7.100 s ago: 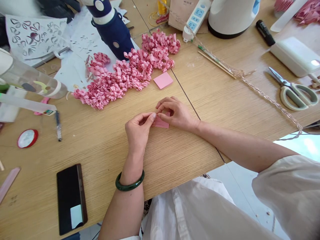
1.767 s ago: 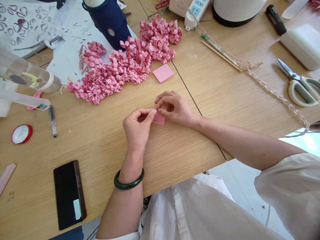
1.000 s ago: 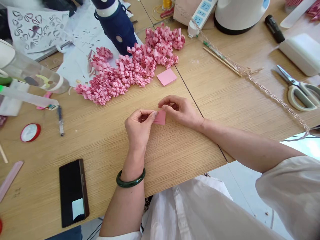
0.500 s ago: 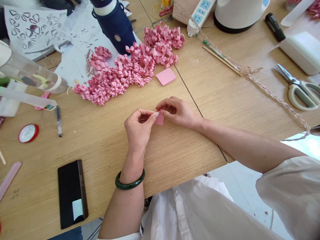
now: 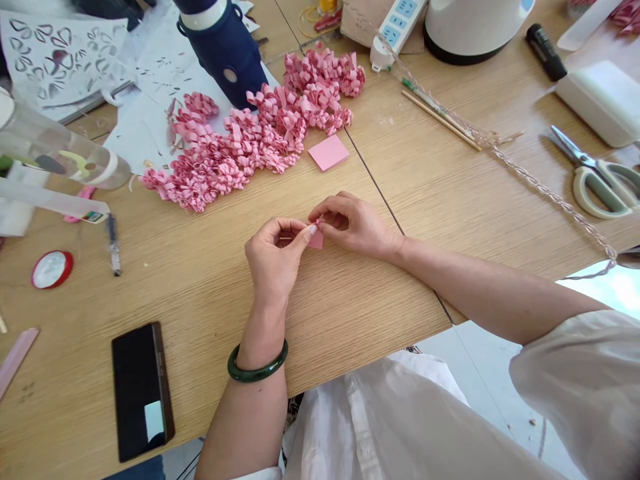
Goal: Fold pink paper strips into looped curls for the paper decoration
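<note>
A small piece of pink paper (image 5: 316, 241) is pinched between the thumb and fingers of my left hand (image 5: 277, 257). My right hand (image 5: 356, 225) is closed in a pinch at the upper edge of the same paper, where a small curled bit shows between the fingertips. Both hands are just above the wooden table, nearly touching each other. Beyond them a flat pink paper rectangle (image 5: 329, 153) lies on the wood. Behind and to its left stretches a heap of looped pink paper curls (image 5: 240, 147). My fingers hide much of the held paper.
A dark blue bottle (image 5: 225, 60) stands behind the curls. To the left are a phone (image 5: 143, 390), a tape roll (image 5: 52, 269), a pen (image 5: 114, 247) and a clear bottle (image 5: 65, 147). Scissors (image 5: 600, 177), a twisted cord (image 5: 545, 192), sticks (image 5: 440, 120) and a power strip (image 5: 397, 30) lie right.
The held paper shows less below my left thumb, and a curled bit now shows at its top between my fingertips. The whole view has shifted slightly; the hands stay together.
</note>
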Action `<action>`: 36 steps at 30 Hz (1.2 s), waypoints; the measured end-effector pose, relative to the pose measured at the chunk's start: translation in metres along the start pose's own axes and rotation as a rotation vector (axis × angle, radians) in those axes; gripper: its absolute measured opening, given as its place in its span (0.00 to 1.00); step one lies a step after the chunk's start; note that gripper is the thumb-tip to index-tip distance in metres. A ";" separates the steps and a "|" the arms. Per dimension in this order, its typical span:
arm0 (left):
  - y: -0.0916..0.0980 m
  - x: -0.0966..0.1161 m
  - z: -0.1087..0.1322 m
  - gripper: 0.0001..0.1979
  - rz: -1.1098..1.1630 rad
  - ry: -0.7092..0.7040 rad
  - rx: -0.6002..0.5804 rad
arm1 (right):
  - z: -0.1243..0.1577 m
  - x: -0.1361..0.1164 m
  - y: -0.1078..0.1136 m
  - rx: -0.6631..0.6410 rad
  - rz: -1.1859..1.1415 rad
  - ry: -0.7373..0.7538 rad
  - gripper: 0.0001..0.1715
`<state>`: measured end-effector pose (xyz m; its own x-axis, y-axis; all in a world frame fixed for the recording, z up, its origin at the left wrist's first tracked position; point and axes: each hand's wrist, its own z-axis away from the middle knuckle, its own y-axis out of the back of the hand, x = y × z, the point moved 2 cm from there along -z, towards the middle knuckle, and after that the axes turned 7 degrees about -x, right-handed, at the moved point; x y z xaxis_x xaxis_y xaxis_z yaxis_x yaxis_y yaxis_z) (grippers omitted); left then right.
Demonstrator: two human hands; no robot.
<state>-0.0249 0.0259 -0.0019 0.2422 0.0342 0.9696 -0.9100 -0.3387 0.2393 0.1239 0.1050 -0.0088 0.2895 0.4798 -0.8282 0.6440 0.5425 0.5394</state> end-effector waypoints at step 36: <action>0.003 0.012 0.001 0.10 0.156 0.047 0.066 | -0.002 0.005 -0.001 0.150 -0.135 -0.066 0.07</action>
<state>-0.0246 0.0244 0.0104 0.0824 0.0199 0.9964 -0.9108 -0.4044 0.0834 0.1231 0.1079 -0.0131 0.2365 0.3606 -0.9022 0.7771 0.4873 0.3984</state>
